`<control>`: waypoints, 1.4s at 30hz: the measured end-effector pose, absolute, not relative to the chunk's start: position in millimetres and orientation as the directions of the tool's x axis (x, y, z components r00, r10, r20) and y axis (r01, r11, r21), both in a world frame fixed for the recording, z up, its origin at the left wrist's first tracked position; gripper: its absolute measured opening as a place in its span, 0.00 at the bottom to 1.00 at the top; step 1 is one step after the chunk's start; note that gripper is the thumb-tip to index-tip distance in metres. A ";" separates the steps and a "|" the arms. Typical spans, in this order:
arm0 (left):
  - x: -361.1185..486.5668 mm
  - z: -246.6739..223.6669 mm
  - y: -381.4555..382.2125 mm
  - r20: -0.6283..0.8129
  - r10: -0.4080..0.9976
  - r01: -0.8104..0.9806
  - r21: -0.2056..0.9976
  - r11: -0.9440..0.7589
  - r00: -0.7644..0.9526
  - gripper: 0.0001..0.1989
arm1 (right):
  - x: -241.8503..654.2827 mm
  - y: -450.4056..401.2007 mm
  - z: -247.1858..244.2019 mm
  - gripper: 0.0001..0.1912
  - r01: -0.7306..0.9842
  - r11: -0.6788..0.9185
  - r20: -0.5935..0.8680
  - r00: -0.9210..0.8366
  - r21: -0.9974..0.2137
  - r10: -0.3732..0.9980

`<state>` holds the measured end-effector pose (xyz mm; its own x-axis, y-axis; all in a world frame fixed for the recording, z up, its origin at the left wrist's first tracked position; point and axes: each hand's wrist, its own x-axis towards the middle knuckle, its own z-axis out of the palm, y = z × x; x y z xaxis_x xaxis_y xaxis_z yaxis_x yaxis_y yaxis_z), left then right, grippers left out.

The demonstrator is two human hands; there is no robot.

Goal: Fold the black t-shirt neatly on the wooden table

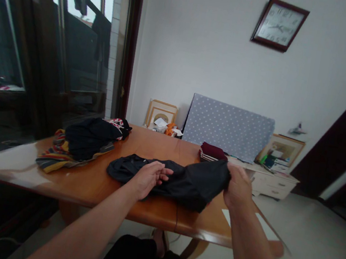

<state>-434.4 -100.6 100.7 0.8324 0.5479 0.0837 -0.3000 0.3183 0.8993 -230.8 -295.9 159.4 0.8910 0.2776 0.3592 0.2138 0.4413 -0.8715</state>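
A dark garment [197,181] lies stretched across the wooden table [160,143], its right end lifted. That end is gripped by my right hand [238,187], whose fingers are closed round the cloth. My left hand [149,179] is over the garment's left part, palm turned inward and fingers loosely apart, holding nothing; whether it touches the cloth cannot be told. To the left lies a heap of clothes [88,138], dark on top with striped cloth beneath. A folded maroon stack [212,151] sits near the table's far edge, behind the garment.
White paper [265,227] lies at the table's right end. Behind the table are a white drawer cabinet [273,187], a dotted grey-blue panel [227,127] and framed pictures [162,112]. Glass doors stand at the left. My legs are below the near edge.
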 end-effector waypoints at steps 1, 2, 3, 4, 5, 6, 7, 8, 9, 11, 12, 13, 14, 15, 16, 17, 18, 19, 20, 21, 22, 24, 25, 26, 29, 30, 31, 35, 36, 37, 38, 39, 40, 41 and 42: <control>-436.5 100.0 -97.9 0.093 0.565 -0.290 0.918 0.271 0.820 0.11 | -223.2 -301.7 160.3 0.15 0.240 0.445 0.362 0.908 -0.863 0.211; -439.0 99.8 -93.9 0.101 0.585 -0.277 0.935 0.220 0.804 0.12 | -215.0 -308.5 159.8 0.16 0.273 0.435 0.369 0.917 -0.858 0.152; -442.0 99.9 -88.6 0.105 0.612 -0.259 0.951 0.168 0.784 0.12 | -206.4 -316.1 157.8 0.16 0.306 0.416 0.377 0.921 -0.856 0.099; -445.4 100.1 -82.5 0.108 0.646 -0.236 0.965 0.115 0.755 0.12 | -197.6 -324.6 154.2 0.16 0.342 0.390 0.388 0.920 -0.855 0.045; -449.2 100.5 -75.8 0.111 0.681 -0.207 0.976 0.061 0.724 0.12 | -189.0 -333.6 149.2 0.15 0.375 0.363 0.399 0.917 -0.853 -0.011; -453.1 101.0 -69.2 0.115 0.714 -0.172 0.985 0.008 0.691 0.12 | -181.1 -342.8 143.0 0.14 0.386 0.338 0.393 0.918 -0.858 -0.049; -456.7 101.5 -63.2 0.121 0.741 -0.135 0.990 -0.042 0.660 0.12 | -174.3 -351.5 136.0 0.13 0.377 0.316 0.375 0.924 -0.871 -0.067; -459.8 102.1 -58.7 0.130 0.759 -0.098 0.991 -0.088 0.638 0.12 | -169.2 -359.2 128.6 0.13 0.339 0.309 0.338 0.939 -0.889 -0.059; -461.9 102.6 -56.1 0.140 0.767 -0.067 0.990 -0.125 0.626 0.12 | -165.9 -365.4 121.1 0.13 0.287 0.318 0.290 0.956 -0.904 -0.038; -461.6 103.9 -58.6 0.156 0.759 -0.034 0.984 -0.174 0.632 0.12 | -165.7 -371.5 107.7 0.13 0.174 0.363 0.198 0.980 -0.916 0.032; -459.1 104.5 -64.2 0.161 0.745 -0.032 0.982 -0.185 0.647 0.12 | -168.9 -371.0 102.5 0.13 0.132 0.388 0.171 0.983 -0.912 0.069; -455.1 105.2 -72.6 0.166 0.722 -0.037 0.981 -0.191 0.672 0.11 | -174.3 -368.3 98.7 0.13 0.107 0.407 0.161 0.982 -0.907 0.101; -450.1 106.0 -83.4 0.170 0.689 -0.048 0.980 -0.193 0.704 0.11 | -181.8 -363.6 96.4 0.13 0.095 0.417 0.164 0.978 -0.904 0.132; -444.4 106.7 -96.3 0.174 0.643 -0.064 0.980 -0.191 0.746 0.11 | -191.2 -357.6 95.8 0.14 0.099 0.418 0.179 0.971 -0.903 0.156; -438.4 107.3 -110.4 0.176 0.582 -0.083 0.980 -0.182 0.794 0.12 | -202.6 -350.8 96.6 0.14 0.109 0.409 0.198 0.963 -0.906 0.183; -432.5 107.7 -124.9 0.171 0.511 -0.099 0.981 -0.165 0.842 0.14 | -215.4 -343.8 98.8 0.15 0.120 0.395 0.221 0.951 -0.911 0.219; -426.9 107.9 -139.0 0.163 0.429 -0.112 0.984 -0.142 0.889 0.16 | -229.4 -337.2 101.9 0.15 0.134 0.371 0.246 0.930 -0.919 0.273; -422.0 107.6 -151.8 0.165 0.368 -0.129 0.984 -0.121 0.915 0.17 | -243.9 -331.4 105.5 0.15 0.141 0.336 0.265 0.895 -0.931 0.359; -417.6 106.9 -162.7 0.171 0.330 -0.142 0.984 -0.110 0.928 0.18 | -258.0 -326.7 109.2 0.16 0.132 0.306 0.266 0.850 -0.943 0.455; -414.0 105.5 -171.2 0.179 0.321 -0.154 0.983 -0.103 0.930 0.18 | -270.9 -323.1 112.4 0.17 0.094 0.282 0.245 0.786 -0.955 0.567; -411.0 103.5 -177.0 0.187 0.335 -0.164 0.982 -0.094 0.923 0.18 | -281.8 -320.7 114.8 0.19 0.039 0.268 0.211 0.727 -0.963 0.653; -407.0 97.2 -181.1 0.172 0.401 -0.171 0.985 -0.041 0.900 0.16 | -295.2 -318.9 115.9 0.20 -0.036 0.253 0.168 0.658 -0.967 0.734; -406.0 93.3 -180.0 0.145 0.436 -0.167 0.986 0.014 0.888 0.15 | -297.5 -319.1 114.5 0.20 -0.051 0.253 0.157 0.663 -0.966 0.732; -405.4 89.0 -177.4 0.103 0.464 -0.163 0.982 0.091 0.880 0.14 | -297.2 -319.8 112.0 0.19 -0.046 0.252 0.152 0.689 -0.967 0.709; -406.7 77.3 -166.3 -0.034 0.513 -0.189 0.908 0.375 0.858 0.14 | -288.8 -322.9 101.6 0.18 0.041 0.183 0.148 0.769 -0.982 0.622; -407.8 74.8 -162.8 -0.066 0.506 -0.205 0.863 0.461 0.860 0.14 | -286.2 -323.8 98.3 0.18 0.082 0.133 0.148 0.769 -0.988 0.622; -409.0 73.1 -160.0 -0.087 0.486 -0.217 0.816 0.536 0.870 0.14 | -284.8 -324.6 95.8 0.19 0.127 0.075 0.146 0.756 -0.989 0.638; -413.5 74.5 -155.4 -0.045 0.328 -0.214 0.675 0.706 0.944 0.18 | -291.7 -324.1 93.2 0.20 0.301 -0.108 0.113 0.631 -0.947 0.767; -414.3 75.7 -155.5 -0.021 0.300 -0.214 0.655 0.725 0.954 0.19 | -295.1 -322.9 93.5 0.20 0.331 -0.115 0.112 0.595 -0.937 0.796; -415.0 76.9 -156.1 -0.004 0.282 -0.214 0.642 0.736 0.959 0.20 | -298.3 -321.2 93.7 0.20 0.349 -0.105 0.115 0.557 -0.931 0.823; -415.5 77.7 -156.9 0.007 0.270 -0.213 0.635 0.742 0.963 0.21 | -301.0 -319.2 93.4 0.20 0.355 -0.083 0.124 0.522 -0.931 0.844; -415.8 78.1 -158.0 0.010 0.264 -0.210 0.636 0.743 0.965 0.22 | -303.0 -317.0 92.7 0.19 0.350 -0.056 0.137 0.503 -0.935 0.853; -416.0 78.1 -159.2 0.010 0.260 -0.205 0.643 0.738 0.966 0.22 | -304.2 -314.8 91.5 0.19 0.339 -0.031 0.151 0.497 -0.940 0.855; -416.1 77.9 -160.5 0.010 0.259 -0.202 0.658 0.726 0.966 0.23 | -304.5 -312.7 89.9 0.19 0.330 -0.015 0.162 0.501 -0.944 0.850; -416.1 77.4 -161.7 0.015 0.262 -0.203 0.679 0.706 0.965 0.23 | -304.2 -311.2 88.2 0.18 0.331 -0.007 0.174 0.516 -0.944 0.839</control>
